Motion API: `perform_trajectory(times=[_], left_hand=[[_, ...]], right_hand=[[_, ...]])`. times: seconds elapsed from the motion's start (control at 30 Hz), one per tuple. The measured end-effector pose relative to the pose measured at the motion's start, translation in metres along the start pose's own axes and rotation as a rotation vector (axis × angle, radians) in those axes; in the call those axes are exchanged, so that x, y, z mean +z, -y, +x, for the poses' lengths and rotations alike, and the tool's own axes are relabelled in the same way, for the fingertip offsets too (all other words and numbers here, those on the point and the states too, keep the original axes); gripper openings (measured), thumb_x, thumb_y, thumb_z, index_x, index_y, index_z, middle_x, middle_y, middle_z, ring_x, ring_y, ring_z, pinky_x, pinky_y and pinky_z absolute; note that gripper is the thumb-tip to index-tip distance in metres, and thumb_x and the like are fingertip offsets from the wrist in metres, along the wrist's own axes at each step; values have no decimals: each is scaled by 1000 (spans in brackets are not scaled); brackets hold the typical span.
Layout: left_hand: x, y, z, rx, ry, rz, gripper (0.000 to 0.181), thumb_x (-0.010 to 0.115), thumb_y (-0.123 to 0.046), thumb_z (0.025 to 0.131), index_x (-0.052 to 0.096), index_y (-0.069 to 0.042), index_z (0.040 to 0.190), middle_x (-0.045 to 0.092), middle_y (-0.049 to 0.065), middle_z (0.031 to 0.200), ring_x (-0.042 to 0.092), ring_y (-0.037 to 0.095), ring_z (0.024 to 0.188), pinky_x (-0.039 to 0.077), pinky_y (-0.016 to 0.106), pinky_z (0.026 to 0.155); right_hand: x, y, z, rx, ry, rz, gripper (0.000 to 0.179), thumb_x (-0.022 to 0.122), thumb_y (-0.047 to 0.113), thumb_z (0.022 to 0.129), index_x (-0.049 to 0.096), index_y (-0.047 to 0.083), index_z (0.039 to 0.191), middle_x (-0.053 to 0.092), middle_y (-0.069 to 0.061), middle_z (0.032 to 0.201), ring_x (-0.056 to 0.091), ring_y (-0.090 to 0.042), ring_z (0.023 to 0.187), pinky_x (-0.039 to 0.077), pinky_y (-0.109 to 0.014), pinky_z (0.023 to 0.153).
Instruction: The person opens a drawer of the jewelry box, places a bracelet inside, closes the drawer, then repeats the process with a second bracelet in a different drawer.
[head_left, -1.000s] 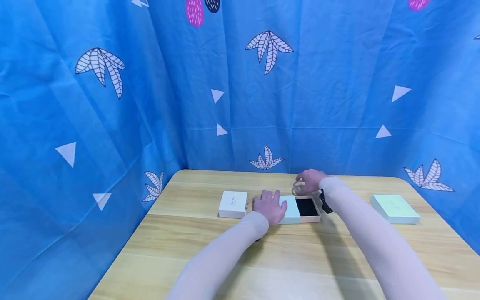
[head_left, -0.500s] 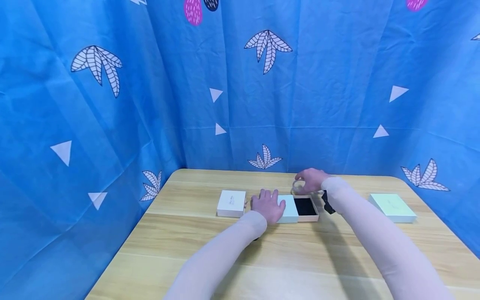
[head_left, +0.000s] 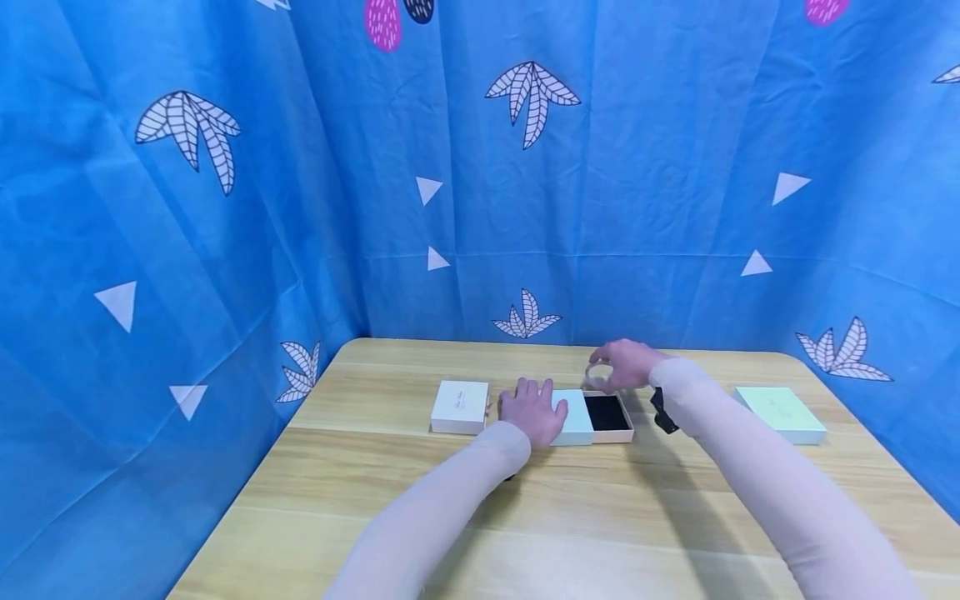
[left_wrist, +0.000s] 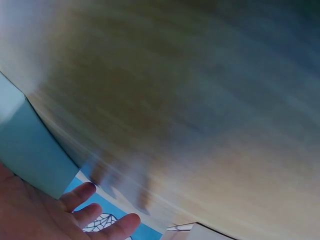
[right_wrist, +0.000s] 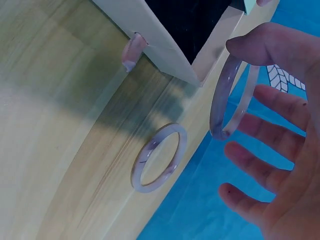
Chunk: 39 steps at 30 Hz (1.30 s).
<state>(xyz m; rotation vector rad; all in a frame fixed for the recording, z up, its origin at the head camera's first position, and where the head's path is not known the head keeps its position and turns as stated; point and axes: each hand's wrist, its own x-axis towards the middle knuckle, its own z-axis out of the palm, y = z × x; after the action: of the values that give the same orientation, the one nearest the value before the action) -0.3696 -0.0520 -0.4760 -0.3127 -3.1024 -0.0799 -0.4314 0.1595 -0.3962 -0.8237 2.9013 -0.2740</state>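
A pale blue box sleeve (head_left: 572,419) lies on the table with its drawer (head_left: 613,437) pulled out to the right, showing a black lining. My left hand (head_left: 534,414) rests over the sleeve's left part, fingers spread; in the left wrist view its fingertips extend past the blue side. Just behind the drawer, my right hand (head_left: 630,364) pinches a pale, translucent bangle (right_wrist: 222,100) by its rim, thumb at the top. A second similar bangle (right_wrist: 181,150) lies flat on the wood beside the drawer. From the drawer's end pokes a pink ribbon tab (right_wrist: 132,52).
A white box (head_left: 459,407) with small lettering sits left of my left hand. Toward the right edge of the table (head_left: 585,517) is a pale green box (head_left: 782,412). A blue patterned curtain (head_left: 660,167) hangs right behind the table.
My right hand has shifted slightly to the right relative to the drawer, with the bangle still pinched. The left hand stays on the sleeve. The head view has drifted a little.
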Motion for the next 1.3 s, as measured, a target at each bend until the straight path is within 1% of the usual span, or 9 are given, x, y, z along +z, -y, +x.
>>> perform_trajectory(times=[0.23,0.4,0.57,0.67,0.77,0.9,0.97,1.13,1.3], left_hand=[[-2,0,-2,7,-3,1,68,14,-59,104,30,-22,159,41,7,157,33,28,147,37,58,110],[-3,1,-2,1,2,-8,69,14,-60,103,28,-23,160,40,8,158,31,28,149,36,58,111],[-4,1,-2,5,-1,-7,70,14,-60,103,29,-22,160,40,8,158,31,28,148,36,58,111],[-3,1,-1,6,10,-6,70,14,-60,103,27,-22,160,40,8,158,31,28,148,36,58,111],[-1,1,0,8,11,-8,71,14,-61,103,27,-22,161,40,8,158,31,28,148,36,58,111],[0,2,-1,11,-8,-15,70,14,-60,103,29,-21,160,42,8,156,33,29,146,37,58,110],[-1,2,-1,11,-13,-14,70,14,-60,103,30,-21,159,42,8,156,34,28,146,37,58,110],[-4,1,-3,11,-4,-13,70,13,-60,103,29,-22,160,42,8,156,33,28,146,37,58,110],[-5,1,-4,6,2,-12,70,14,-60,103,29,-22,160,41,7,157,33,28,146,36,58,111]], right_hand=[[1,-5,-2,-15,-2,-14,50,81,23,77,70,14,125,69,-12,126,63,-30,110,53,-49,91],[0,-5,-7,-19,7,-9,53,83,18,73,70,14,125,68,-10,127,63,-30,111,53,-51,91],[0,-3,-12,-42,11,-9,51,84,17,75,70,13,124,68,-11,128,63,-33,114,53,-51,94],[0,-1,-15,-66,14,-16,52,85,17,75,70,12,124,68,-11,129,63,-34,116,53,-52,95],[0,0,-18,-79,16,-30,52,85,18,74,71,13,124,68,-11,129,63,-33,114,53,-51,95],[0,1,-21,-74,7,-48,52,85,18,73,72,15,123,67,-10,129,63,-30,110,54,-50,93],[0,2,-22,-81,3,-55,52,85,18,73,72,16,123,67,-10,128,62,-30,112,53,-50,94],[0,4,-27,-102,3,-65,50,84,16,72,73,17,121,68,-8,128,62,-31,116,53,-50,96],[-1,5,-32,-99,10,-56,51,84,15,72,72,16,121,68,-8,128,62,-32,118,52,-50,97]])
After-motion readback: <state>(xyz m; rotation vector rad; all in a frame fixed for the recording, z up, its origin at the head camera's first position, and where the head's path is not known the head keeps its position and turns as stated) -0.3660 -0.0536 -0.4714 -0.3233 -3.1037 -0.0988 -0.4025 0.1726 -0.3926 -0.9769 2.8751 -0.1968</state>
